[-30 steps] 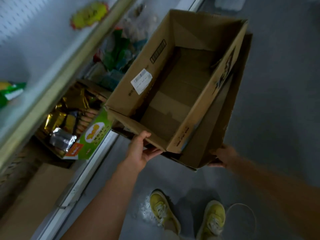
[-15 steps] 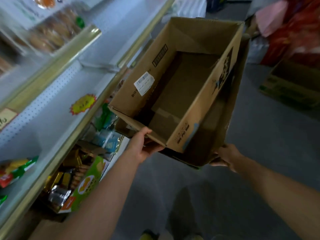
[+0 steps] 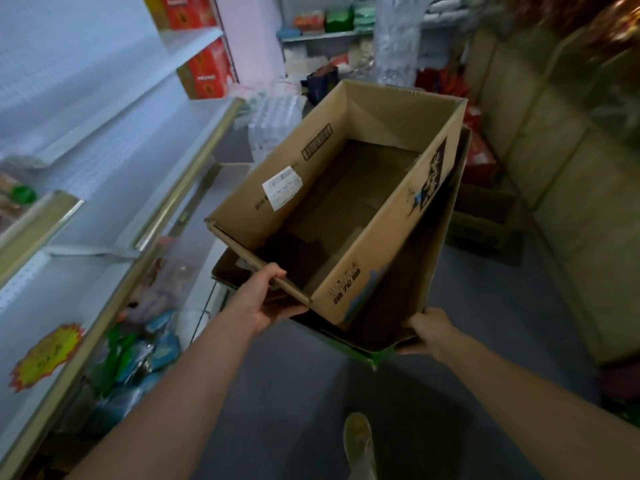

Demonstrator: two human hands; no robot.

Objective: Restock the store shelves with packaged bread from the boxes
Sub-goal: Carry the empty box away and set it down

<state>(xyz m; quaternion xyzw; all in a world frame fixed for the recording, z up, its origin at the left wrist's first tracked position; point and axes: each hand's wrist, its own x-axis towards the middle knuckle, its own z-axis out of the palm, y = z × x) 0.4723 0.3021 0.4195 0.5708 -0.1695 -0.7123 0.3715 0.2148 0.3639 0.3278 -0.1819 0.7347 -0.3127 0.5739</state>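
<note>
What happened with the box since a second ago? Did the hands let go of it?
No. The left hand still grips the near edge of the empty cardboard box, and the right hand still holds the outer box it sits in. The boxes were carried up and away from the low shelf; the aisle and red cartons now show ahead. The box stays empty.

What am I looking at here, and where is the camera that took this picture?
No machine here: the camera sits on a person's head, looking forward and down, so the two bare arms are theirs. The left hand grips the near edge of an open cardboard box, which looks empty. That box sits inside a second box, whose corner the right hand holds. On the person's left run white store shelves with packaged goods low down. Below is grey floor and one shoe.
</note>
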